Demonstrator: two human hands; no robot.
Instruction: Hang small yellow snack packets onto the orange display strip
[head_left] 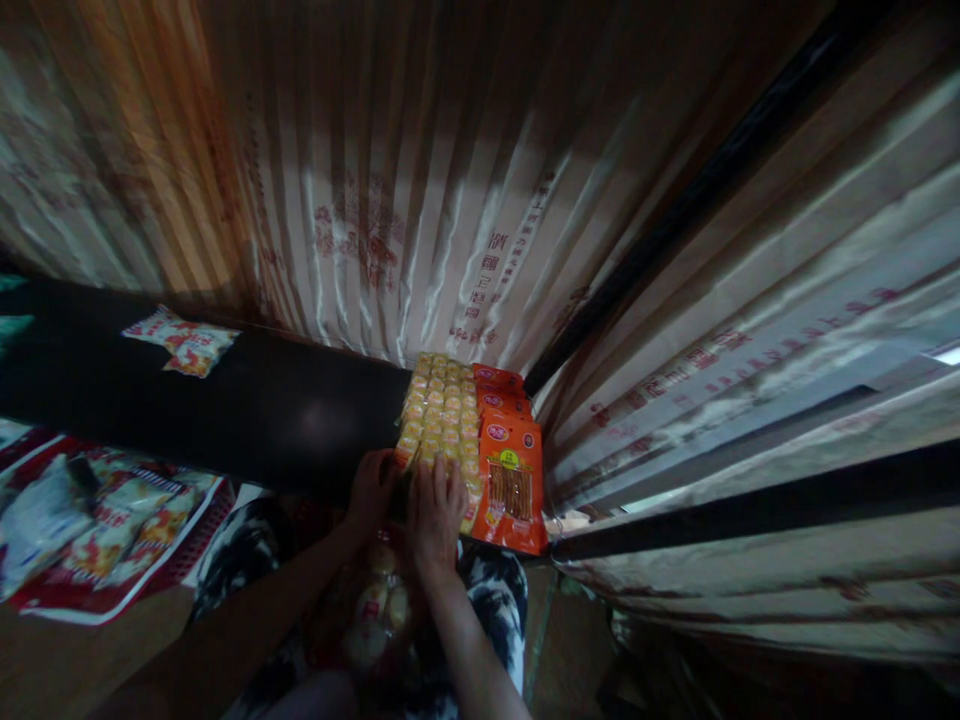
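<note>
Rows of small yellow wrapped packs (442, 405) lie side by side at the right end of a black shelf. Along their right side overlap several orange snack bags (510, 485). My right hand (436, 500) rests on the near part of the yellow packs, palm down, fingers spread. At the left front edge of the packs is my left hand (373, 490), its fingertips near a pack; the dim light hides what its fingers hold, if anything. Below my hands, between the knees, sits a bag of round yellowish items (382, 600), partly hidden by my arms.
The black shelf (300, 410) runs left, with white-and-red snack packets (187, 343) on it. A red basket (199, 530) of packets stands at the lower left. Pleated printed sheeting (360, 200) hangs behind, and a dark pole (637, 255) slants up at the right.
</note>
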